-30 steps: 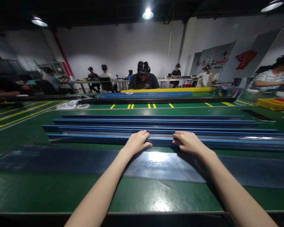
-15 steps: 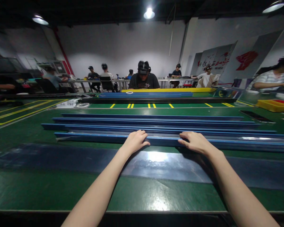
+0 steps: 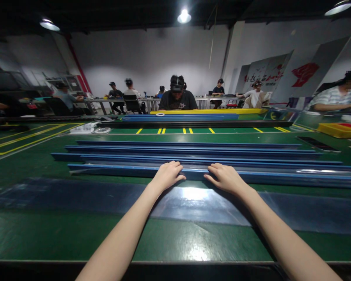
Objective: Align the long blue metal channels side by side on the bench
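Observation:
My left hand (image 3: 169, 173) grips the nearest of several long blue channels (image 3: 111, 170), its fingers over the top and its thumb on the near side. A short way to the right, my right hand (image 3: 222, 176) is on the same channel in a like hold, thumb toward me. Shiny clear material shows along the inside of this channel, and the fingertips are partly hidden behind its edge. Between my forearms and beyond them, a long transparent plastic strip (image 3: 84, 196) lies flat on the green table (image 3: 175, 244).
Behind the held channel lie more blue channels (image 3: 193, 152). A phone (image 3: 318, 144) rests at the right, near a yellow tray (image 3: 336, 130). Farther back stretch a black rail (image 3: 193, 125) and a yellow rail (image 3: 210, 111). A person (image 3: 178, 97) sits across the table.
My right hand has slid left along the blue channel, closer to my left hand. The left hand and the channel look unmoved.

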`<state>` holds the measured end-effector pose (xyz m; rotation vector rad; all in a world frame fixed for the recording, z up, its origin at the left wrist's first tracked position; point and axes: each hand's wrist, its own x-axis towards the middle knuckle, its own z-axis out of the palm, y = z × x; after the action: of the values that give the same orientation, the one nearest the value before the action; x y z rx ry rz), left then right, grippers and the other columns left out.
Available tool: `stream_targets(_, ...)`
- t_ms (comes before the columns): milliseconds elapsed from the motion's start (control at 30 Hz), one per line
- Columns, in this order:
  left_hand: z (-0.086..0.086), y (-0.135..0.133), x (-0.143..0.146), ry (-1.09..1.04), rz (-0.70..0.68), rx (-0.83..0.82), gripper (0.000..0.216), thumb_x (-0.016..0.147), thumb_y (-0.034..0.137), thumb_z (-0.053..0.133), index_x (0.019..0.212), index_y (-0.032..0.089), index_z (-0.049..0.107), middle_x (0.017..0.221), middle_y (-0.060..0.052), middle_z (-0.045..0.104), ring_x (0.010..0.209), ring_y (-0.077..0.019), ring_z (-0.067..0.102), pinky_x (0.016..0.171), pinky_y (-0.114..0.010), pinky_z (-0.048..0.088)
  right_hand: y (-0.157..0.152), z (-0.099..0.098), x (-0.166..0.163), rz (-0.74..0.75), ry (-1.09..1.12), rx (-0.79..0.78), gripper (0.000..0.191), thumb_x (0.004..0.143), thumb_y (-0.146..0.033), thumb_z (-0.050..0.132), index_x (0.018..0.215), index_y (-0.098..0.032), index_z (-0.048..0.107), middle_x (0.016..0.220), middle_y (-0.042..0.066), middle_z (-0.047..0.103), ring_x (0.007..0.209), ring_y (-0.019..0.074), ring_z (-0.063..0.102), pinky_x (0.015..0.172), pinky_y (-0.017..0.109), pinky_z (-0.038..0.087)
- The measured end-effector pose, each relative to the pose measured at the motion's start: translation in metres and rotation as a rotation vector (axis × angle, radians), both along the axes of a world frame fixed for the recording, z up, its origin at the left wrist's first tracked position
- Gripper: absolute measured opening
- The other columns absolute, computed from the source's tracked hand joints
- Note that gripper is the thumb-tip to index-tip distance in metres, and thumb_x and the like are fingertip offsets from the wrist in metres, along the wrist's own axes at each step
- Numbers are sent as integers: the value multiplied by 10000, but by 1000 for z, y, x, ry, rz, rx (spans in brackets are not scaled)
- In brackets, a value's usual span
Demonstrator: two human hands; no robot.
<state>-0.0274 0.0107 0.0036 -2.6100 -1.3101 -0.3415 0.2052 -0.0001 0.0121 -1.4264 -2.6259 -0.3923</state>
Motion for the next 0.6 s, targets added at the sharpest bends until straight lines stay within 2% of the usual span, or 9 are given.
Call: stream_targets(600,-1,0,0,-12,4,-10,234,794,396,543,858,172,570,900,-47,582,888,-187,530,735,-273,418,0,0,1,5,21,-16,352,885,-394,318,866,-155,577,853,85,615,807,185,560,649,261,351)
